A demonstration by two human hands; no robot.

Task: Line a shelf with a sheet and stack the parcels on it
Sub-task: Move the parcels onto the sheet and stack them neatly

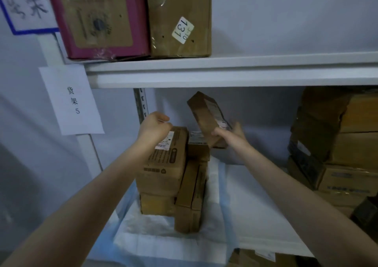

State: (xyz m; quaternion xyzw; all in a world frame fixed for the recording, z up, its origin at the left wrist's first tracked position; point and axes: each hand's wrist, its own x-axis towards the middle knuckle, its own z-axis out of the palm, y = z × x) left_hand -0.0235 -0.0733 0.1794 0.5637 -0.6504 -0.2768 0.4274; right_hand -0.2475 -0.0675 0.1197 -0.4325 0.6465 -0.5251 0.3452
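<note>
**One parcel in hand above the lined shelf**

The right hand [229,134] grips the lower end of a small brown parcel [205,114], thumb on the near face and fingers wrapped behind. It is held tilted in the air over the back of the shelf, above the stack. Its printed label is too blurred to read.

The left hand [154,126] hovers over the stack with fingers loosely curled, holding nothing.

The sheet [247,205] lies on the lower shelf, white, soft and slightly creased, with a pale blue border. Its front edge hangs over the lip.

On its left part stands the stack: a wide cardboard carton [163,164] on top of another [156,204], two slim boxes [190,195] on edge beside them, and a small box [197,144] behind, half hidden.

The upper shelf board [225,72] carries two cartons, one pink-edged [98,17] and one plain brown [180,17] with a sticker reading 131. A paper label [71,101] is on the post. At the right, a dim pile of cartons [337,144] is cut off by the frame, so I cannot count them.
</note>
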